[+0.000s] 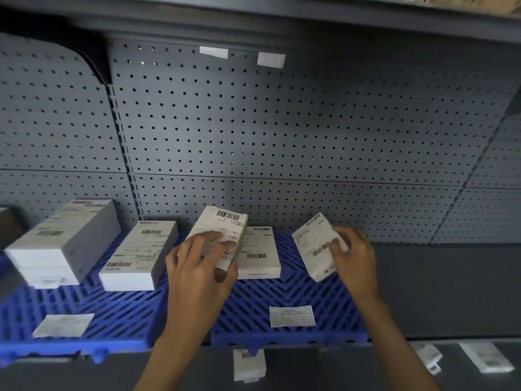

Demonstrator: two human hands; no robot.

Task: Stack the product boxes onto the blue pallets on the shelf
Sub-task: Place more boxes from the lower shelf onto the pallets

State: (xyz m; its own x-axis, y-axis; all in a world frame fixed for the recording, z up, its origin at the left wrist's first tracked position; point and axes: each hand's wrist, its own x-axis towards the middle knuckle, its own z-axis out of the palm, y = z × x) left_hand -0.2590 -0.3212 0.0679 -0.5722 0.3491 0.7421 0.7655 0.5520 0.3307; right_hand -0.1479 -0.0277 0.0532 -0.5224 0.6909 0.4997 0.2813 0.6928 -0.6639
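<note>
Two blue slotted pallets, the left pallet (pixel 93 311) and the right pallet (pixel 282 294), lie side by side on the grey shelf. My left hand (pixel 200 266) grips a white barcoded box (pixel 222 227), tilted over the seam between the pallets. My right hand (pixel 352 258) holds another white box (pixel 315 246), tilted above the right pallet's back right part. A flat white box (pixel 260 252) rests on the right pallet between my hands. On the left pallet stand a single white box (pixel 138 255) and a taller stack of two boxes (pixel 62 244).
Paper labels lie on the left pallet (pixel 63 324) and the right pallet (pixel 291 316). Price tags (pixel 249 365) hang on the shelf's front edge, with more tags at the right (pixel 485 356). A grey pegboard wall (pixel 282 131) backs the shelf. Bare grey shelf (pixel 439 289) lies right of the pallets.
</note>
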